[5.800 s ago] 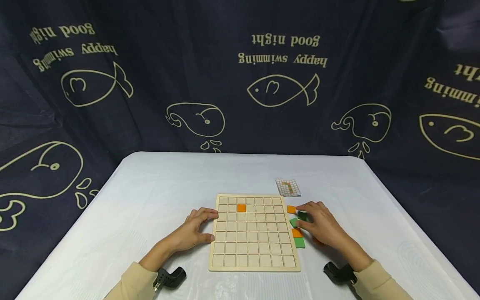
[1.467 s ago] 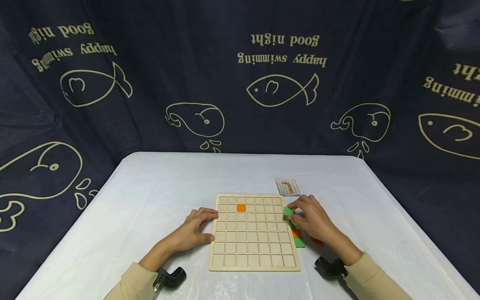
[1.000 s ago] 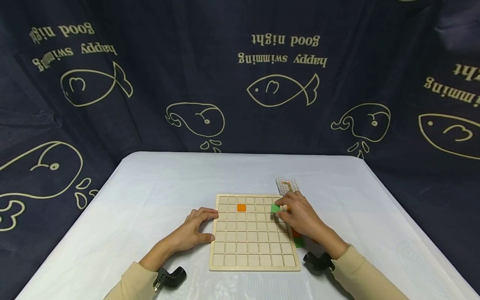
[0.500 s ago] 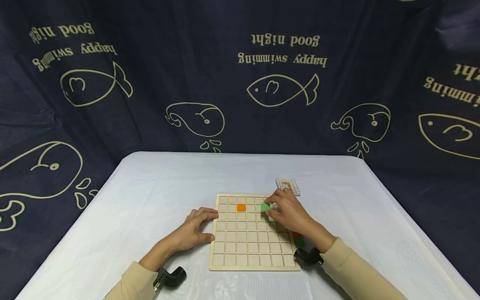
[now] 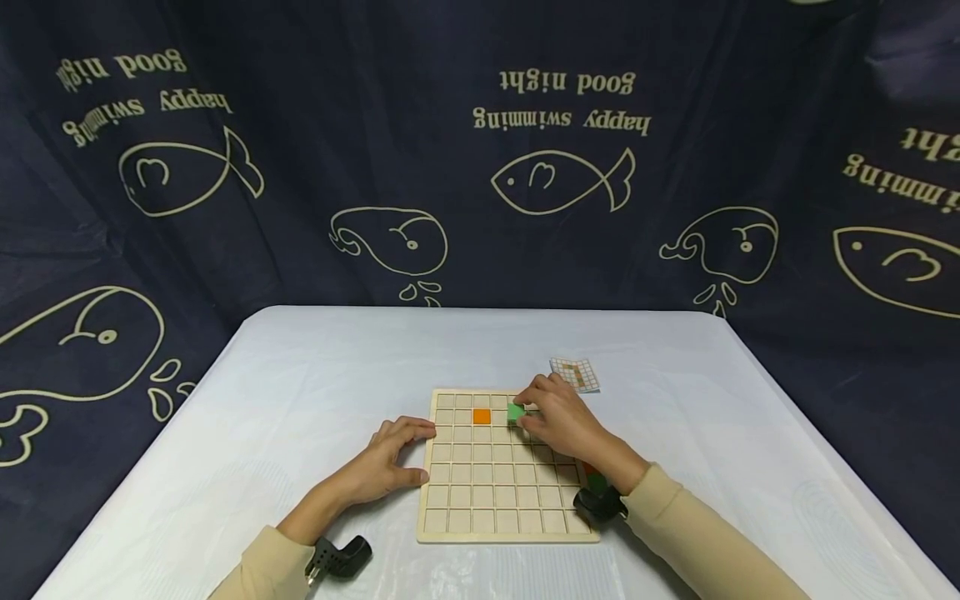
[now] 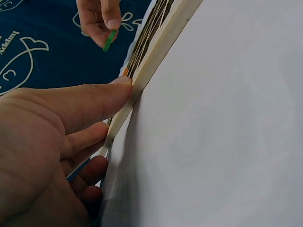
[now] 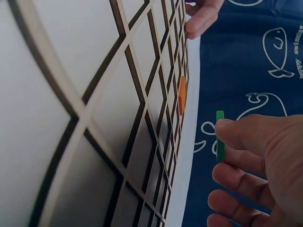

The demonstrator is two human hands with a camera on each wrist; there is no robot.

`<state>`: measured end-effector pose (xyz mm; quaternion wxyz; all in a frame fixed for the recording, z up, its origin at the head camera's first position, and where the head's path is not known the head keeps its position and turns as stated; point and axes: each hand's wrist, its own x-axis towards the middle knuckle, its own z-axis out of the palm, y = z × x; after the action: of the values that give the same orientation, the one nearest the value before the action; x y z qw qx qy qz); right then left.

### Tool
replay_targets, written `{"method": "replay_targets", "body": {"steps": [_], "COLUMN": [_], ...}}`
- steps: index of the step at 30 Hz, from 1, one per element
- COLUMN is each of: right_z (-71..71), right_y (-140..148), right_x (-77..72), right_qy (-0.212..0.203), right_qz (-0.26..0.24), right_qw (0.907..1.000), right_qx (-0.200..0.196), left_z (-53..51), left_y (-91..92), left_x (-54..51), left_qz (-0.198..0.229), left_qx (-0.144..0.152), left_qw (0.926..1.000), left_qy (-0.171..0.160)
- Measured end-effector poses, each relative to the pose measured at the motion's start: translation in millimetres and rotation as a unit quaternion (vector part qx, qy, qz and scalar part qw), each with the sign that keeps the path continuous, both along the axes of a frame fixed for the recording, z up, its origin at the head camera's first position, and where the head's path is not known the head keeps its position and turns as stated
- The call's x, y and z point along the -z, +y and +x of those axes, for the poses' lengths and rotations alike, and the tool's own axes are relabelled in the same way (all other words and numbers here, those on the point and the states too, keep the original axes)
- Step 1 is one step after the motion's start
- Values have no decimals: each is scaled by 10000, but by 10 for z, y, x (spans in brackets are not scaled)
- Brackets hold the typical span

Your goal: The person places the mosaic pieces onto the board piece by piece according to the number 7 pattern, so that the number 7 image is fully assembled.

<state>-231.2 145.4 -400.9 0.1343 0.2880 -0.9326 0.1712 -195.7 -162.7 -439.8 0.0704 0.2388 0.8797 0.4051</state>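
Note:
A light wooden board [image 5: 495, 475] with a grid of square cells lies on the table. One orange square tile [image 5: 482, 417] sits in a cell of its second row from the far side. My right hand [image 5: 564, 419] pinches a green square tile [image 5: 515, 414] between thumb and fingertips, to the right of the orange one. In the right wrist view the green tile [image 7: 220, 137] is edge-on and appears held above the grid. My left hand [image 5: 386, 461] touches the board's left edge with thumb and fingertips spread apart; in the left wrist view the thumb [image 6: 94, 101] rests against the wooden rim.
A small card [image 5: 576, 374] printed with a grid pattern lies beyond the board's far right corner. Beside the board's right edge, an orange and a green tile [image 5: 597, 482] are partly hidden under my right forearm. A dark patterned cloth [image 5: 480, 250] hangs behind the white table.
My right hand has picked up a green tile from beside the board and carried it left over the second row, nearing the orange tile. My left hand has stayed at the board's edge.

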Motion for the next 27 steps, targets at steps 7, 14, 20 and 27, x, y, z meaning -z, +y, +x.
{"method": "replay_targets", "body": {"steps": [7, 14, 20, 27], "right_z": [-43, -88, -124, -157], "right_y": [-54, -92, -130, -177], "right_x": [9, 36, 60, 80], "right_qy": [-16, -124, -123, -280], "right_qz": [120, 206, 299, 305], "right_qw": [9999, 9996, 9994, 9991], "right_qx": [-67, -127, -89, -32], "left_z": [2, 0, 3, 4], "left_y": [-1, -3, -2, -2], "left_x": [5, -1, -8, -7], "left_qz": [19, 0, -61, -68], "left_qx": [36, 73, 30, 37], "left_qw": [10000, 9999, 9999, 9999], "left_qy": [9, 69, 105, 101]}}
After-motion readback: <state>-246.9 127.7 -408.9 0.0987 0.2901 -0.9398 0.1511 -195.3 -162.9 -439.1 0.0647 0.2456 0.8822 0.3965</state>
